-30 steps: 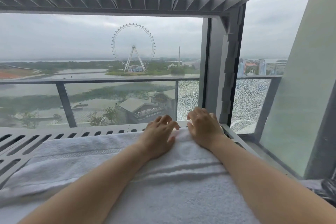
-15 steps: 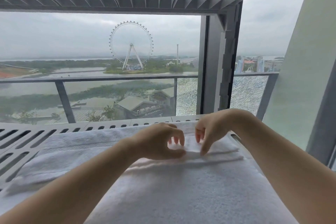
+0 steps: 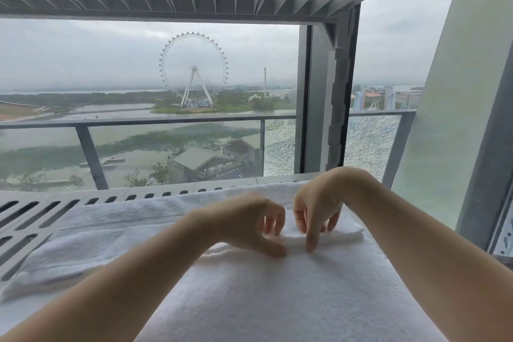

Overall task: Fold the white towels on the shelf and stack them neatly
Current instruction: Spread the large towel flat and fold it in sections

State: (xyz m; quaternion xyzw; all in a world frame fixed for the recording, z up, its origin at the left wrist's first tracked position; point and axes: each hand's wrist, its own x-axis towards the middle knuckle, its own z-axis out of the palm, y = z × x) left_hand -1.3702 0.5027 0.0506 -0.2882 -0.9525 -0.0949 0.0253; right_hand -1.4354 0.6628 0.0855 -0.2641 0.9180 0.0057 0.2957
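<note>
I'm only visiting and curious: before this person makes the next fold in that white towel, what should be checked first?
1. Both hands on the cloth: ok. The left hand and right hand touch the white towel side by side at its raised fold.
2. Firm pinch on the fold: cannot tell. The fingers are curled, but the contact under them is hidden.
3. Near part of the towel smooth: ok.
4. Layers lined up at the left: not ok. The lower cloth spreads out past the top layer.
5. Towel supported by the slatted shelf: ok at the left and far side; the right edge cannot be judged.
</note>
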